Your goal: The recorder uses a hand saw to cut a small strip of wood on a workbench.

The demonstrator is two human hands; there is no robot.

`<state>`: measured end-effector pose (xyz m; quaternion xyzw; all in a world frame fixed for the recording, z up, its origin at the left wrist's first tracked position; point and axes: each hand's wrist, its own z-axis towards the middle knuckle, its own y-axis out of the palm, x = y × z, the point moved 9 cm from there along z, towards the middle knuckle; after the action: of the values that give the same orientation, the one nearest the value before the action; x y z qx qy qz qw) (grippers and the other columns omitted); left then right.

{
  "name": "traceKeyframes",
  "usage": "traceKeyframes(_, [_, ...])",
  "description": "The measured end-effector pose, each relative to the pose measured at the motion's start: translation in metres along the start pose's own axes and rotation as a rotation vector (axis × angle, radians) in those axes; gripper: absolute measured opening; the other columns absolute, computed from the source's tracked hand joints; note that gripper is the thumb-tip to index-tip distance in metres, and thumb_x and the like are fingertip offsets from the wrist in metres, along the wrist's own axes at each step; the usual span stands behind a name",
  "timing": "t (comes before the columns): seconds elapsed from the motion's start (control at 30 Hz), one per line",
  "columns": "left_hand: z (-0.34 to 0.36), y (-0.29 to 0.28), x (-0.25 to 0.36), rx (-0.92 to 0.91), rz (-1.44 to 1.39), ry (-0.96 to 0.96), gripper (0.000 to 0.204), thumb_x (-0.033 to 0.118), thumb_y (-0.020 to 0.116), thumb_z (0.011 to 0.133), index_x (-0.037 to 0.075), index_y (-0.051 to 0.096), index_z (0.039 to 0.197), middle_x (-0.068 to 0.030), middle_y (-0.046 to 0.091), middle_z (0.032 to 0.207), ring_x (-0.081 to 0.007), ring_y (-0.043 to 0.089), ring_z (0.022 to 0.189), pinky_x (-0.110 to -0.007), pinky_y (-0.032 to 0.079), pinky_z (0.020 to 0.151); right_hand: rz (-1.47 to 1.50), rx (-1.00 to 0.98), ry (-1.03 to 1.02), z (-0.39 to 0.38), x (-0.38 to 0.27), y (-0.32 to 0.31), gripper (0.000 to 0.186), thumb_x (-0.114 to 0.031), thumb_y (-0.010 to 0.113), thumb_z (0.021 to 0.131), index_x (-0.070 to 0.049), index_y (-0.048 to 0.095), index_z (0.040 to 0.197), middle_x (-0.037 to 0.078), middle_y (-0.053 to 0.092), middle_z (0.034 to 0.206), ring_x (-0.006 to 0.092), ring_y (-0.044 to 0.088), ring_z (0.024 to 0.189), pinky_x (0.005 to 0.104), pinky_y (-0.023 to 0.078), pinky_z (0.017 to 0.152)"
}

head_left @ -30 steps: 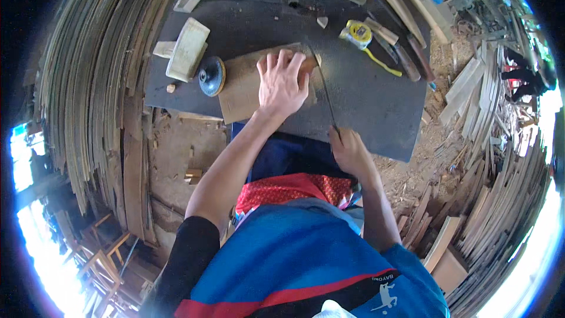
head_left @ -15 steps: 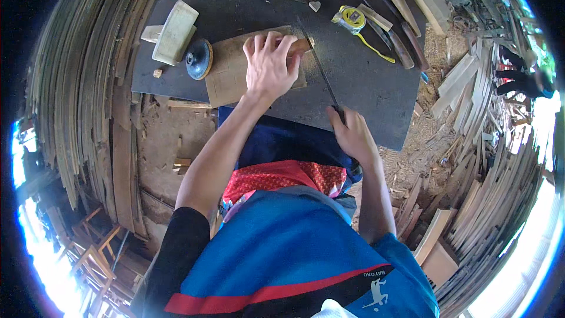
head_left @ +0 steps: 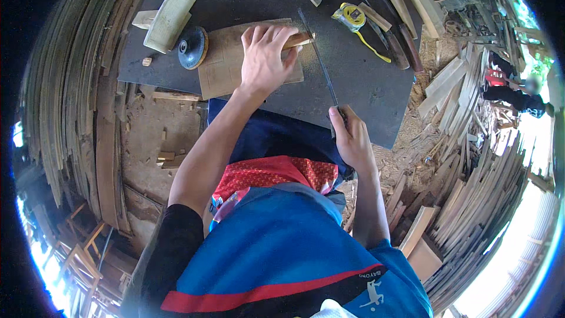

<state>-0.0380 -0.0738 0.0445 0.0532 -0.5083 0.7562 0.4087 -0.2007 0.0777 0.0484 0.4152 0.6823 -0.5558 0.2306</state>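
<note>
**Right hand [head_left: 353,141] closed around thin tool [head_left: 318,59], right of flat board [head_left: 220,62]**

Left hand [head_left: 265,62] grips wood piece [head_left: 301,40] over the board's far-right corner, against the tool. Dust [head_left: 325,46] right of board suggests work started; what is left, I cannot tell.

Soft daylight leaves the table [head_left: 376,94] fairly evenly lit, while white glare burns out the lower side edges. Fisheye distortion curves the stacked boards [head_left: 65,100] near the dark, blue-fringed rim.
</note>
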Motion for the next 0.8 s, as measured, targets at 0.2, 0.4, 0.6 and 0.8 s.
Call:
traceKeyframes(0.2, [-0.001,-0.005,-0.004,0.071,-0.067,-0.023,0.034,0.022,0.074,0.084,0.015,0.065,0.116,-0.0062,0.069,0.107,-0.0296,0.060,0.105,-0.048,0.037,0.103,0.043,-0.008,-0.009,-0.003,-0.006,0.003,0.036,-0.030,0.055,0.104,0.002,0.056,0.089,0.021,0.056,0.069,0.0398,0.055,0.062,0.0443,0.040,0.058])
traceKeyframes(0.4, [0.000,-0.007,-0.002,0.065,-0.061,-0.017,0.031,0.024,0.076,0.084,0.013,0.068,0.112,-0.0059,0.071,0.100,-0.0290,0.061,0.100,-0.047,0.038,0.101,0.105,-0.004,0.063,-0.001,0.008,0.003,0.039,-0.033,0.055,0.105,0.001,0.054,0.086,0.015,0.052,0.064,0.0198,0.048,0.058,0.0395,0.038,0.057])
traceKeyframes(0.6, [0.000,-0.007,-0.006,0.083,-0.091,-0.046,0.031,0.026,0.079,0.083,0.012,0.070,0.108,-0.0062,0.071,0.095,-0.0287,0.062,0.096,-0.047,0.038,0.101,0.116,0.002,0.044,0.003,0.010,0.006,0.039,-0.032,0.054,0.105,0.002,0.054,0.085,0.015,0.051,0.063,0.0197,0.047,0.057,0.0391,0.038,0.057])
traceKeyframes(0.8, [-0.001,-0.006,-0.006,0.062,-0.069,-0.033,0.029,0.031,0.079,0.083,0.009,0.072,0.102,-0.0072,0.072,0.091,-0.0286,0.063,0.093,-0.046,0.039,0.100,0.116,0.022,0.044,0.005,0.013,0.004,0.038,-0.030,0.054,0.105,0.002,0.053,0.085,0.014,0.049,0.062,0.0209,0.047,0.055,0.0393,0.036,0.055])
